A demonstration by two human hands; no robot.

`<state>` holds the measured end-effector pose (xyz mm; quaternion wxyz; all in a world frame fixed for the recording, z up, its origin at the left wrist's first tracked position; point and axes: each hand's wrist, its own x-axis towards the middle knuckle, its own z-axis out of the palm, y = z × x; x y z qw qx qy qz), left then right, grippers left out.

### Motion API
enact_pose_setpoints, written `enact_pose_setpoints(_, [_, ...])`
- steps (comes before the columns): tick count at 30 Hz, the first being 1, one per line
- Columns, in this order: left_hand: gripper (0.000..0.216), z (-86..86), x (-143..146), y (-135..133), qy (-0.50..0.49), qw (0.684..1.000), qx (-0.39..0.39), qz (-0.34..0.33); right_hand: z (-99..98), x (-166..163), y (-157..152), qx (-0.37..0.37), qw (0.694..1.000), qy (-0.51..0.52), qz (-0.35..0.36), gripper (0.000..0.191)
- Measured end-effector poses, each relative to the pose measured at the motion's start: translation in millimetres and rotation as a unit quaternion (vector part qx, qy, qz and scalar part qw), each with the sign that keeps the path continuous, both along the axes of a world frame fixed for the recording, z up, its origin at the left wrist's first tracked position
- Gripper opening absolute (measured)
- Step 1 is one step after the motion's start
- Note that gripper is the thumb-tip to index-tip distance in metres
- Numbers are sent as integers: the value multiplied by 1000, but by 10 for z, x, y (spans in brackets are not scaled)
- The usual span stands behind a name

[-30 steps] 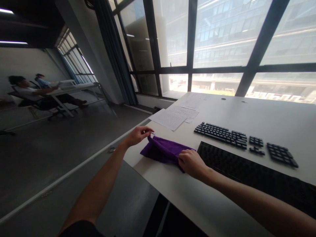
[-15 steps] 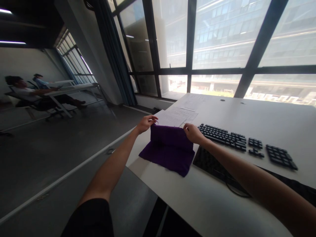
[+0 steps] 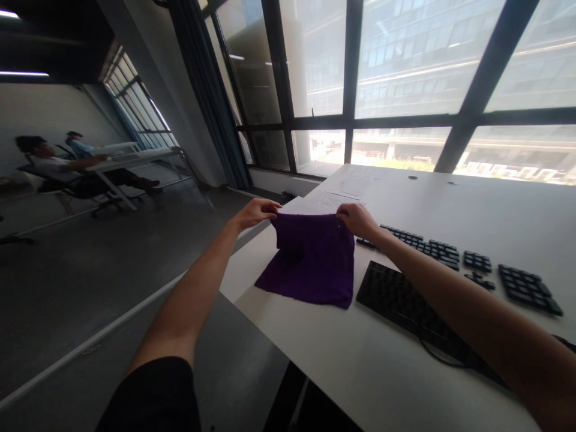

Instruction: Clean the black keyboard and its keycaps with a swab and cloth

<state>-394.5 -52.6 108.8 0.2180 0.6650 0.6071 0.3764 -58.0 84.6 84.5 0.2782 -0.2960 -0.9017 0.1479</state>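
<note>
A purple cloth (image 3: pixel 315 264) is stretched between my two hands, its far edge lifted while the near part lies on the white desk (image 3: pixel 288 336). My left hand (image 3: pixel 258 213) is closed, pinching the far left corner. At the far right corner my right hand (image 3: pixel 355 219) grips the cloth between thumb and fingers. The raised part stands up from the desk with a bend on the left side. Papers (image 3: pixel 346 195) with faint markings lie behind the cloth, partly hidden by it.
Right of the cloth lies a black keyboard base (image 3: pixel 405 300) with a cable. Beyond it sit loose blocks of black keycaps (image 3: pixel 528 288). The desk's left edge drops to a grey floor. Two people (image 3: pixel 67 162) sit at desks in the far left background.
Both hands have raised the cloth's far edge higher. More of the cloth now hangs upright, and the papers behind are more covered. The view has shifted slightly.
</note>
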Motion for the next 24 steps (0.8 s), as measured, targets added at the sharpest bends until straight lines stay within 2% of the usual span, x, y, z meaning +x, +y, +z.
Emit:
enact_pose_setpoints(5, [28, 20, 168, -42, 94, 992, 70, 46, -8, 124, -65, -3, 999, -47, -1, 16])
enact_pose_setpoints(10, [28, -31, 344, -420, 158, 985, 70, 11, -121, 345, -374, -5, 992, -57, 112, 13])
enact_pose_setpoints(12, [28, -112, 408, -645, 165, 985, 59, -12, -182, 443, -564, -8, 986, -75, 149, 15])
enact_pose_setpoints(15, [23, -322, 484, -982, 180, 982, 31, -48, -292, 559, -856, -6, 973, -116, 200, 20])
enact_pose_setpoints(18, [17, -570, 535, -1249, 191, 980, 6, -60, -420, 611, -1079, 8, 967, -138, 212, 17])
enact_pose_setpoints(21, [17, -738, 569, -1415, 197, 979, -1, -43, -523, 622, -1217, 35, 963, -149, 222, 12])
enact_pose_setpoints(24, [17, -798, 579, -1499, 190, 981, 9, -27, -560, 630, -1310, 56, 964, -153, 211, 18])
